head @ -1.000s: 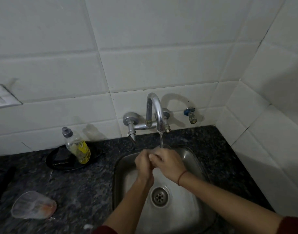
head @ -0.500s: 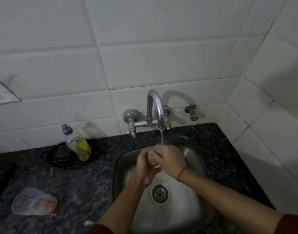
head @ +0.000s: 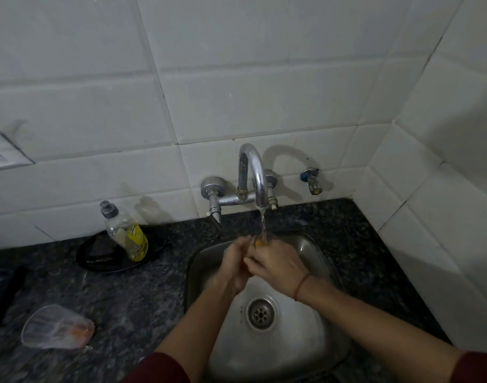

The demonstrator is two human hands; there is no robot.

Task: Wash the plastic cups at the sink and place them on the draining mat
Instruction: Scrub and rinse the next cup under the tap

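Over the steel sink, my left hand and my right hand are pressed together under the running tap. Between the fingers a small part of a clear plastic cup with an orange spot shows where the water stream hits it. Most of this cup is hidden by the hands. A second clear plastic cup with orange residue lies on its side on the dark counter at the front left, far from both hands.
A dish soap bottle stands on a black round dish left of the sink. A dark strip lies at the left edge. A small valve sticks out of the tiled wall. The wall corner is close on the right.
Both hands stay under the stream and have shifted slightly against each other around the cup. The view has tilted a little downward. The cup on the counter has not moved.
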